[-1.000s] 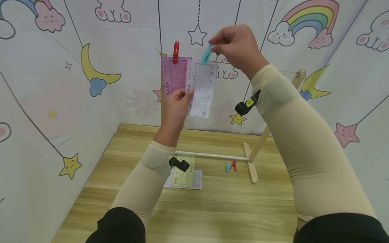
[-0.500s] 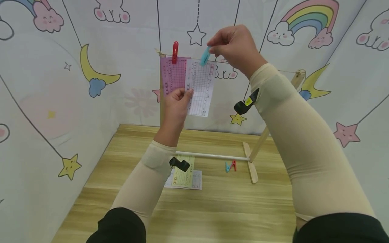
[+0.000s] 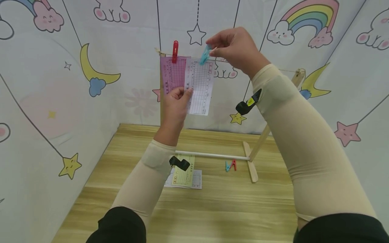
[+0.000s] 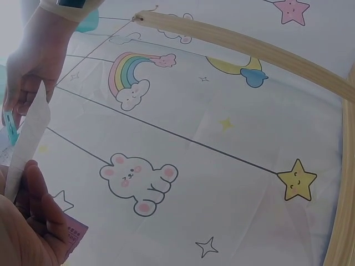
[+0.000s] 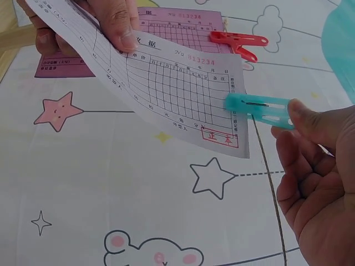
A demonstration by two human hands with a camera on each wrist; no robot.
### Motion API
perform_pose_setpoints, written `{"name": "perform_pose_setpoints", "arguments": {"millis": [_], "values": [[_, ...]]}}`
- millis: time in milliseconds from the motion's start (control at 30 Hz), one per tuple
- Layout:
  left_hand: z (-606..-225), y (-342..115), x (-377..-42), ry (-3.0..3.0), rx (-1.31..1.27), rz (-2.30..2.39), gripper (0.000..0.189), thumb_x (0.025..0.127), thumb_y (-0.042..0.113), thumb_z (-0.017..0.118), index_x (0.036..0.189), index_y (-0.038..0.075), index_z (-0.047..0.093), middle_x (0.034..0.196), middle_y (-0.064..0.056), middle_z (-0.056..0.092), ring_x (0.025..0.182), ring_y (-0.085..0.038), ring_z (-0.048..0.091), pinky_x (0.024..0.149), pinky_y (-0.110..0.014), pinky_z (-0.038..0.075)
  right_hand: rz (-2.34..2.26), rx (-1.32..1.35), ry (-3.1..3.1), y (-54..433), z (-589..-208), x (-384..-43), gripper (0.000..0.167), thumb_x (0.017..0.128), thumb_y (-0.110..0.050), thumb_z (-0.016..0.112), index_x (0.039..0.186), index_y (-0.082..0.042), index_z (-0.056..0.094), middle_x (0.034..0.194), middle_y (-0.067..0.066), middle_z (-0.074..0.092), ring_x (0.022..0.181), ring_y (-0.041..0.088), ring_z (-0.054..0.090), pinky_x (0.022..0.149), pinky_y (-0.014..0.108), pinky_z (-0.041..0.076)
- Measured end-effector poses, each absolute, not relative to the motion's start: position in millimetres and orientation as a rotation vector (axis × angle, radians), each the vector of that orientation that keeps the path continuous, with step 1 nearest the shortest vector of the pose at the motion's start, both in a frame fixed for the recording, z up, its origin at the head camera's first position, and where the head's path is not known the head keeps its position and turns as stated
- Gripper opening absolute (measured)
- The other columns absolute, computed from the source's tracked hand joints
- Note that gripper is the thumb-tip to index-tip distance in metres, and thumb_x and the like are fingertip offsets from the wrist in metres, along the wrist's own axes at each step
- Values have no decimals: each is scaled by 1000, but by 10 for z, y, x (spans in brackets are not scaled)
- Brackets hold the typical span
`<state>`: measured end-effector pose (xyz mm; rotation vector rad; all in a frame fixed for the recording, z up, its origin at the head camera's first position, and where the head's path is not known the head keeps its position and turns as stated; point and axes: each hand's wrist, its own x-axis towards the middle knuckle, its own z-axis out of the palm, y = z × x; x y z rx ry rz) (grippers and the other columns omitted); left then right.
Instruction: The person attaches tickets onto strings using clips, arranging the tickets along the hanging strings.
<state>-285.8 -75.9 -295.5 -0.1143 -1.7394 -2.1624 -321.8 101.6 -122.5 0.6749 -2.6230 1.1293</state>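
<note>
A white receipt slip (image 3: pixel 200 89) with a printed grid is held near its left edge between the thumb and fingers of my left hand (image 3: pixel 173 109). At its top edge sits a light blue clothespin (image 3: pixel 205 55), whose handle end my right hand (image 3: pixel 238 49) pinches between thumb and fingers. In the right wrist view, the tip of the blue clothespin (image 5: pixel 244 103) overlaps the slip's edge. Just left, a pink slip (image 3: pixel 174 72) hangs from a string (image 3: pixel 284 70) under a red clothespin (image 3: pixel 175 52), partly hidden by the white slip and my left hand.
The string runs between wooden posts, the right post (image 3: pixel 263 137) standing on a flat foot (image 3: pixel 250 163). A white rod (image 3: pixel 215 155) crosses low. On the table (image 3: pixel 225 209) lie a yellow slip (image 3: pixel 183 175), a white slip (image 3: pixel 197 179), and blue (image 3: pixel 227 166) and red clothespins (image 3: pixel 233 165).
My right hand has dipped slightly with the blue clothespin, and the white slip has shifted a little left and up. My left hand keeps its hold on the slip.
</note>
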Motion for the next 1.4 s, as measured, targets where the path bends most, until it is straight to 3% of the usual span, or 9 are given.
{"name": "perform_pose_setpoints", "arguments": {"millis": [267,1400], "values": [[-2962,-748,-2870,-1768,-86,-2160,24,102,26,69,111,5,74,112,-7,72,99,-23,69,86,-34,60,1084,685,-2670,1084,-1206,-3227,36,99,-31,73,132,-18,71,122,0,70,110,14,62,100,26,49],[-3064,-770,-2824,-1775,-112,-2200,24,102,29,69,114,8,72,113,-6,73,100,-23,70,89,-36,59,953,723,-2759,1202,-1258,-3140,56,96,-41,75,147,-22,59,134,-2,68,120,14,62,106,33,49]]}}
